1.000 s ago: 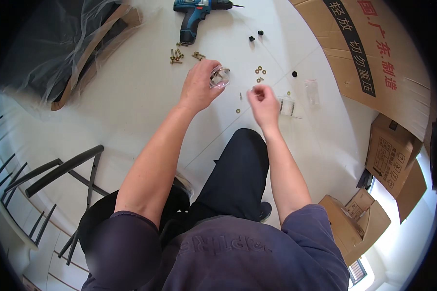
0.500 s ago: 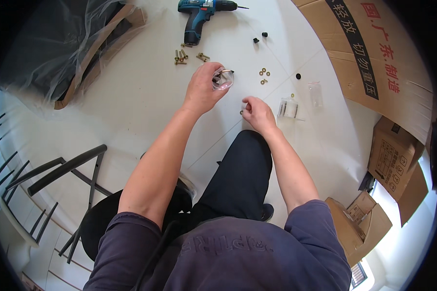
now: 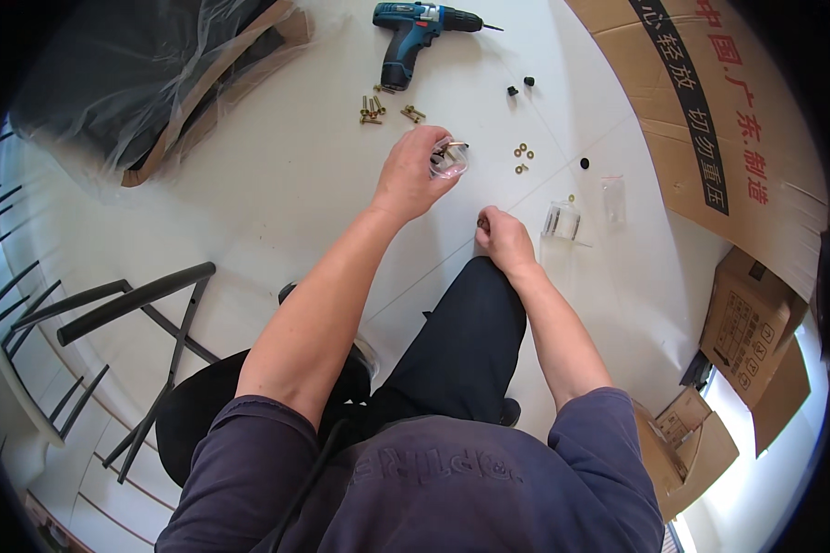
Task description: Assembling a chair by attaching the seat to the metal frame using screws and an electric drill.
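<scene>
Head view: a small clear bag (image 3: 452,170) is up off the white floor (image 3: 304,212), in the left hand (image 3: 409,177). The fingers curl around its side, and little dark and gold bits show inside. It helps to hold the bag with its mouth up and squeeze softly, so nothing falls out. The right hand (image 3: 507,241) is low and near it, fingers bent and close together. A tiny brown bit (image 3: 482,222) shows at their tips, but I cannot tell if they grip it. A light pinch by the edges would suit such a small thing. Just past the hands lie gold rings (image 3: 530,155), and a clear packet (image 3: 561,222) is to the right. Farther up are gold bolts (image 3: 373,108) and a blue drill (image 3: 404,46).
</scene>
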{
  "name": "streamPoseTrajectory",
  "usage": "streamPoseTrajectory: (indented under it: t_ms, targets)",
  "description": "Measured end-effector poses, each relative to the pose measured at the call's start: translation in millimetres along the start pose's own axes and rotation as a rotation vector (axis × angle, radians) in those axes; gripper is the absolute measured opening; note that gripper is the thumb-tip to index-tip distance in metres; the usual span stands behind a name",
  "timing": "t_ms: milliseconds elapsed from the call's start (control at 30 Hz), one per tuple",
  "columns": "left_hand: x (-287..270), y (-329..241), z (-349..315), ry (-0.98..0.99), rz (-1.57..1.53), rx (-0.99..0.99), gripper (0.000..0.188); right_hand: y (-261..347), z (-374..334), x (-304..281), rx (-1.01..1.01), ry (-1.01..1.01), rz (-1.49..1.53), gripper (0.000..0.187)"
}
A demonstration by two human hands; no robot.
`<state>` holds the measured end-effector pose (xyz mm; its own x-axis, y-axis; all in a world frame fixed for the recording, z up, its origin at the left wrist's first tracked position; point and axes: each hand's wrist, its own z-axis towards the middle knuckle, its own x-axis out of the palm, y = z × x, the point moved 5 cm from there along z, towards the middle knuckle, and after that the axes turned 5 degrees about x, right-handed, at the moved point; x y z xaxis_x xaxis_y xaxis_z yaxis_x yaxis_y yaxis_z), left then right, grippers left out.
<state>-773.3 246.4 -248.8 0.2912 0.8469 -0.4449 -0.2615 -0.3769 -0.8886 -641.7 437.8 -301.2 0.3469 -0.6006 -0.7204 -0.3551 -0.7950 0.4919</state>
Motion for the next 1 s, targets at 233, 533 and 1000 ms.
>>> streamPoseTrajectory:
  t_ms: [233, 533, 1000]
  targets:
    - [2.3, -5.3, -4.0, 0.003, -0.032, -0.029, 0.039, -8.0, 0.1, 1.6, 0.167, 0.004, -0.040, 0.018]
    - [9.7, -9.1, -11.2, 0.010, -0.005, 0.072, 0.041, 59.8, -15.3, -56.9, 0.196, -0.240, 0.488, 0.018]
    - [22.7, 3.2, -16.8, 0.047, -0.301, -0.182, 0.039, 49.4, 21.4, -93.8, 0.074, -0.376, 0.577, 0.027]
